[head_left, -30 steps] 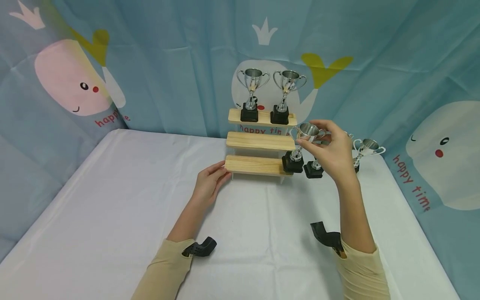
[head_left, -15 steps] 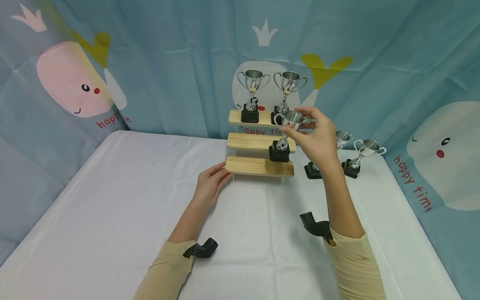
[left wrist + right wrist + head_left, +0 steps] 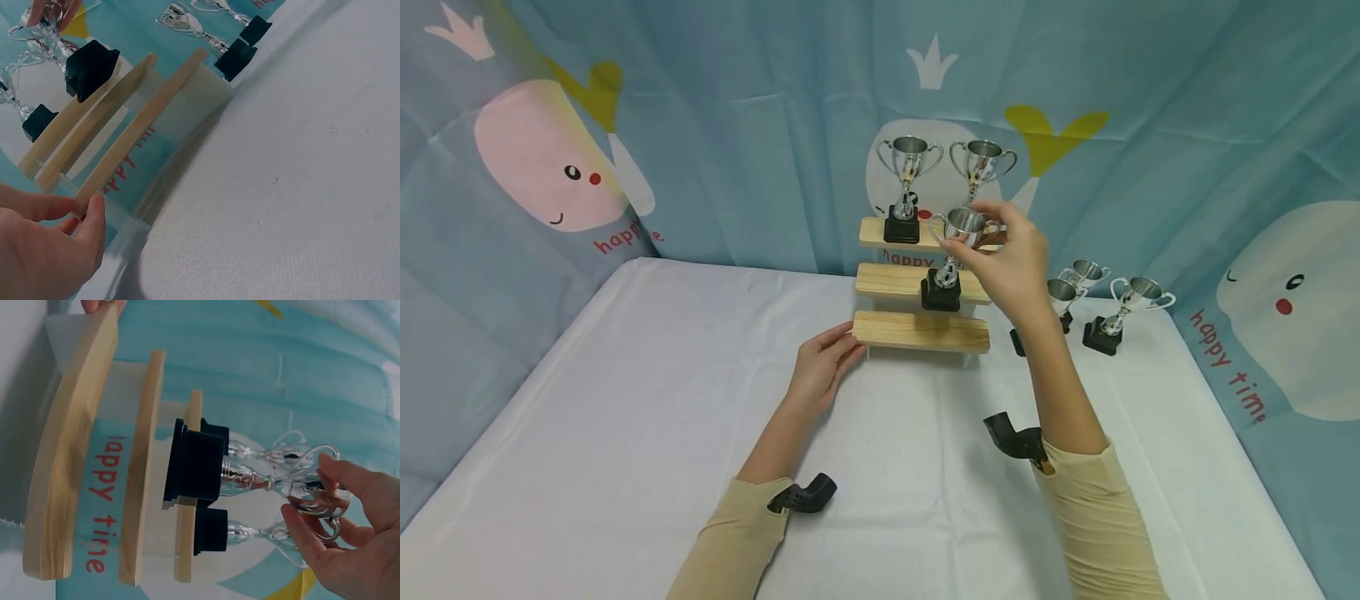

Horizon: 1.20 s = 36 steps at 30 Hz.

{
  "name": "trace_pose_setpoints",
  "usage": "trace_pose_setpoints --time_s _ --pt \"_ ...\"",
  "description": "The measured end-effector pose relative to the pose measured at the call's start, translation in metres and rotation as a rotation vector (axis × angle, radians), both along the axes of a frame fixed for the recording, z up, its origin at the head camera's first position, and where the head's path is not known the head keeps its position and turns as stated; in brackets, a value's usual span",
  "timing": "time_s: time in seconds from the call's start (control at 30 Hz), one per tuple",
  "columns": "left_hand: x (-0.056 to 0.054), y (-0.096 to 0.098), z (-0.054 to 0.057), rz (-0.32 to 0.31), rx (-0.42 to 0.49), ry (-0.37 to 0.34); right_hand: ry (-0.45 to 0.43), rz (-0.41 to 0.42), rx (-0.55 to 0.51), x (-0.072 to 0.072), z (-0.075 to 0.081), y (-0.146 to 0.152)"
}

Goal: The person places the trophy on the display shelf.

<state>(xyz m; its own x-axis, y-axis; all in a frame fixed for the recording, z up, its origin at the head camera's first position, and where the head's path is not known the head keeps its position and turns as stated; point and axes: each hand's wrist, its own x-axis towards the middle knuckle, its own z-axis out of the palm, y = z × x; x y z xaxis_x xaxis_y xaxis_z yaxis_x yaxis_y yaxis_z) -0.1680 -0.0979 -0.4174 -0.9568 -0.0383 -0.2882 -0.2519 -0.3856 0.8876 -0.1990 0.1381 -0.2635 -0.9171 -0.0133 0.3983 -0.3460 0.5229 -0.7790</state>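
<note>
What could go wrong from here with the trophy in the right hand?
The right hand overlaps the right-hand top trophy in the head view, so it might bump it.

The held trophy hangs by its cup, so its black base could catch the middle shelf and tip.

The left hand grips the bottom shelf; a tug might shift the stand.
</note>
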Motion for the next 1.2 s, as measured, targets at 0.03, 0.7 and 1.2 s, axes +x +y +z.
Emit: trace_pose_setpoints --time_s 0.03,0.7,1.2 --pt "0.0 0.0 0.0 -0.001 0.0 0.001 0.002 0.001 -0.003 -0.001 0.0 -0.001" --pt "0.002 0.0 0.002 -0.008 0.017 0.008 -0.003 0.012 -0.026 -0.021 -0.003 -0.028" --pt "0.001 0.001 0.001 0.001 0.018 0.007 0.002 0.041 -0.032 -0.033 -0.004 -0.045"
